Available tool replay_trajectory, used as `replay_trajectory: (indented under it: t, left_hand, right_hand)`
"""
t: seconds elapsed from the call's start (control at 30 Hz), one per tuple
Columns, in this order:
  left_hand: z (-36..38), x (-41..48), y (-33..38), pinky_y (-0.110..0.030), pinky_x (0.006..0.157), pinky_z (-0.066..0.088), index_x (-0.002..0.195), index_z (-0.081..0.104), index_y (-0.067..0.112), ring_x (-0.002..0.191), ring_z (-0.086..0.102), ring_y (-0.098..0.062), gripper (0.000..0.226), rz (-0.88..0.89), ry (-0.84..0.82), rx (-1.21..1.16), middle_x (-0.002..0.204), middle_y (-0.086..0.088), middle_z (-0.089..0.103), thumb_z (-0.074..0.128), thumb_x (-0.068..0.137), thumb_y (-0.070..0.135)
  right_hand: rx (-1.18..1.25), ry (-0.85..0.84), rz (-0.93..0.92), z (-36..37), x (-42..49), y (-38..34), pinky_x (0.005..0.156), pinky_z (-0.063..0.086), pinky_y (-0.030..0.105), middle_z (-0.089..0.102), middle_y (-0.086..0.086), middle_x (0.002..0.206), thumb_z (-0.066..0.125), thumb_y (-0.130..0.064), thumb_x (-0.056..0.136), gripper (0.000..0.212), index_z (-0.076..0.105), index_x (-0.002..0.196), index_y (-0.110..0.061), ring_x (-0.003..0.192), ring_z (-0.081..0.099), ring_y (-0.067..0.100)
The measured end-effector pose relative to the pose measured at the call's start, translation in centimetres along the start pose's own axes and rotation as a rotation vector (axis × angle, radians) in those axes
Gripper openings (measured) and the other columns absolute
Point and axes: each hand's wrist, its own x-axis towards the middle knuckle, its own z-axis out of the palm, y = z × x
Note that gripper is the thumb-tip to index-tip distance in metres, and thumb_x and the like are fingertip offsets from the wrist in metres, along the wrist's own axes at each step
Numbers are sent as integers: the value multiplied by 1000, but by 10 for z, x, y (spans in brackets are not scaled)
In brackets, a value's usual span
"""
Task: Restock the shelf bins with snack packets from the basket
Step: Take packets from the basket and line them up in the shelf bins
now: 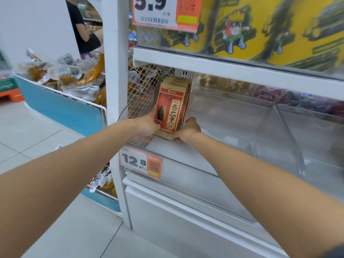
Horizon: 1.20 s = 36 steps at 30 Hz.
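Note:
A stack of red and tan sunflower-seed packets [173, 107] stands upright at the left end of the clear shelf bin [223, 116]. My left hand [147, 125] grips the stack's lower left side, thumb on the front packet. My right hand [188, 130] grips its lower right corner, fingers curled behind the packets. The stack leans against the white mesh side panel [143, 86]. The basket is not in view.
A clear divider [286, 127] splits the bin to the right. Price tags [140, 162] hang on the shelf fronts. Yellow bags [260, 25] fill the shelf above. A blue-fronted rack [61, 107] of vacuum-packed snacks stands left, with a person behind it.

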Motion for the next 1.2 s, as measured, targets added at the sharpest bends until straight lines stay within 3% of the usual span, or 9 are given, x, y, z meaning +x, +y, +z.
replay_trajectory:
  t: [0.17,0.33,0.4,0.47,0.53,0.8,0.97,1.07,1.2]
  left_hand:
    - [-2,-12,4,-49,107,39,151,-6,45,134,43,-32,72,-31,17,8,154,-7,36,37,104,13]
    - [3,-33,12,-45,104,43,152,21,27,128,49,-31,51,-16,37,127,143,-10,48,38,105,16]
    - [10,-46,20,-38,95,48,140,42,14,112,59,-27,37,31,128,148,129,-13,59,44,103,14]
    - [20,-59,28,-37,82,51,103,57,13,86,61,-24,6,105,276,210,99,-13,66,53,98,13]
    - [35,-76,36,-30,70,48,78,52,18,76,56,-21,17,157,366,243,78,-5,62,59,92,13]
    - [110,-161,48,-28,68,39,66,53,20,75,54,-17,19,267,425,244,68,8,56,66,80,18]
    - [170,-206,19,-25,61,39,72,61,13,68,53,-17,12,186,159,203,68,1,59,69,80,16]
    - [203,-217,-11,-22,53,38,84,68,6,60,50,-14,11,86,-76,265,71,-3,63,66,86,17]
    - [238,-212,-50,-25,55,42,94,70,-5,65,54,-22,20,-17,-299,400,91,-22,71,63,88,13]
  right_hand:
    - [47,-18,36,-11,-16,-4,76,59,37,44,5,113,81,-8,75,73,33,129,-8,109,59,29]
    - [-28,9,-64,-23,-36,-1,65,56,32,44,-2,90,77,-11,80,60,37,124,-7,93,57,25]
    - [-43,26,-129,-28,-50,-1,60,54,31,49,1,86,77,-12,80,51,40,115,-11,84,59,24]
    - [-80,72,-223,-35,-68,-1,57,48,30,55,5,87,77,-14,79,45,42,107,-15,77,57,22]
    - [-168,143,-322,-47,-93,0,60,38,27,54,-2,77,75,-16,80,37,50,107,-15,77,55,19]
    - [-195,261,-492,-87,-215,42,64,38,25,61,3,79,69,-11,84,19,60,100,-17,70,54,14]
    - [-240,175,-387,-95,-285,112,55,38,19,60,-3,77,71,-15,83,22,56,96,-25,56,51,6]
    - [-297,30,-280,-96,-318,164,62,43,26,64,1,87,69,-14,84,19,58,98,-21,62,53,10]
    - [-415,-159,-126,-98,-348,234,70,42,20,62,0,98,67,-17,88,22,63,109,-13,71,52,4]
